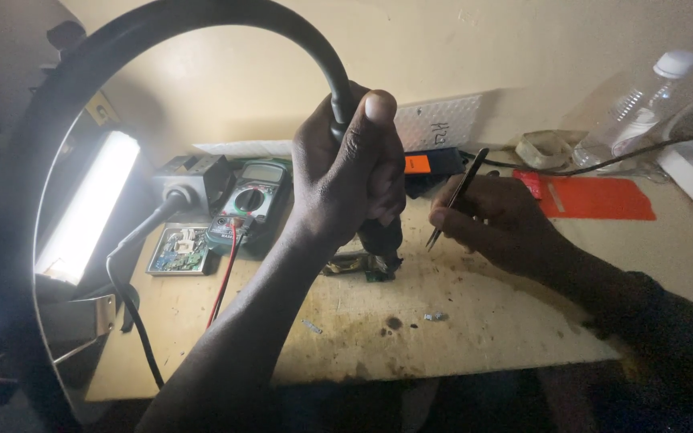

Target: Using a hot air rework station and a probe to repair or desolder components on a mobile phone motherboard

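The hot-air handpiece (378, 236), a thick black wand on a heavy hose (202, 12) that arched up over the bench and came down into my grip, stood nozzle-down over the small circuit board (358, 265) near the middle of the bench (483, 321). My left hand (346, 172) was wrapped tight round its upper barrel, thumb up along the hose; I judged it stiff, fairly light, the hose tugging sideways, and best held high on the grip, well clear of the nozzle end, which is likely hot. The board looked thin, light and fragile, something to take by its edges only. Toward the left edge stood a bright strip lamp (86, 208), and just right of it, near the back, a grey box (194, 178) with a cable, a flat square tray of small parts (178, 250), and a green-cased multimeter (252, 204) with its red lead (222, 285) trailing forward. Behind my fist lay a black block with an orange label (417, 163), and on the wall above it a white strip with handwriting (439, 120). My right hand (495, 216) pinched slim tweezers (455, 200), their tips apart and pointing down beside the nozzle. Toward the back right corner lay a roll of tape (545, 147), a flat orange-red card (595, 198) and a clear plastic bottle with a white cap (635, 104).
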